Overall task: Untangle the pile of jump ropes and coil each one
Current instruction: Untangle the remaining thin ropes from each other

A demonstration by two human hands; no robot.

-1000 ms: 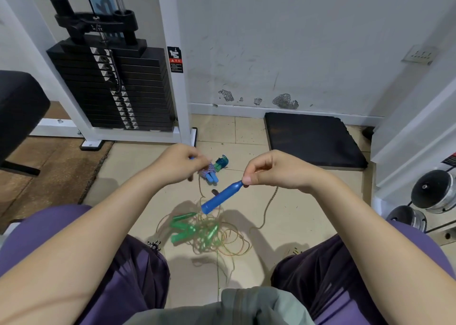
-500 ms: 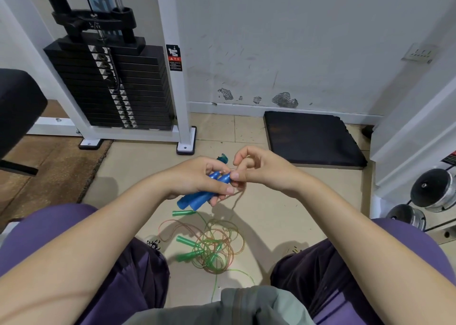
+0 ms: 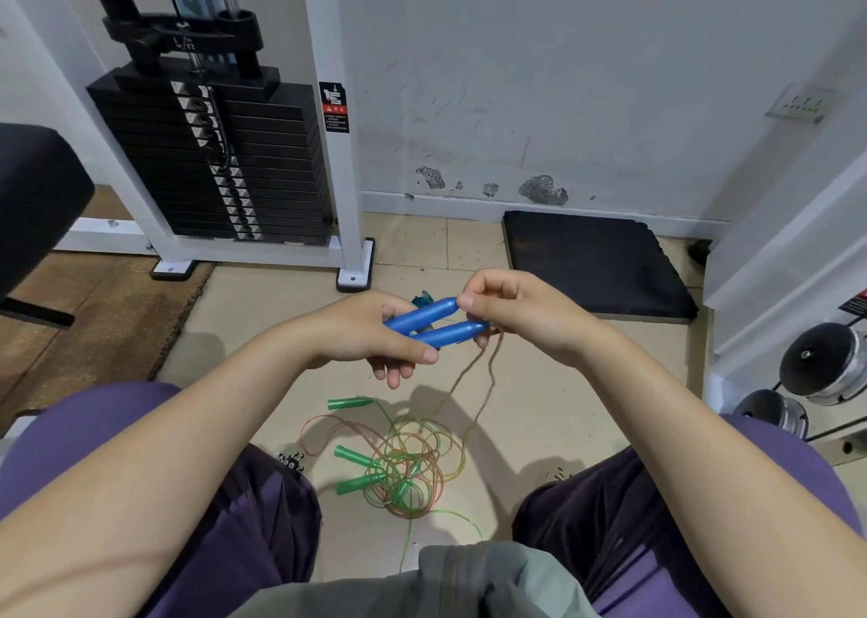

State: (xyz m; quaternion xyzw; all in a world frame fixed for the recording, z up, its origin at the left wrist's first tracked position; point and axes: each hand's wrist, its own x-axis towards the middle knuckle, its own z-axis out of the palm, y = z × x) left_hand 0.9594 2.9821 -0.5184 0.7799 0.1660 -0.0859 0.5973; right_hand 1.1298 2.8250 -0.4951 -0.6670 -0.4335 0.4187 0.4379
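Blue handles (image 3: 434, 324) smooth glossy plastic; green ropes (image 3: 408, 467) translucent; mat (image 3: 596, 261) matt rubber.

A weight-stack machine (image 3: 211, 158) stands beyond the left hand, a black floor mat (image 3: 596, 261) beyond the right, against a scuffed white wall (image 3: 563, 78).

Two blue handles (image 3: 431, 324) lie side by side, nearly parallel, tilted up toward the right, held above the floor. Their tan cord (image 3: 483, 383) hangs from the right ends in two strands down to the pile (image 3: 408, 467) on the tiles. That pile is a loose tangle of green and orange loops with three green handles: one (image 3: 349, 402) at its upper left, two (image 3: 352, 454) (image 3: 361, 482) on its left side. A green strand (image 3: 450, 516) trails out from the bottom.
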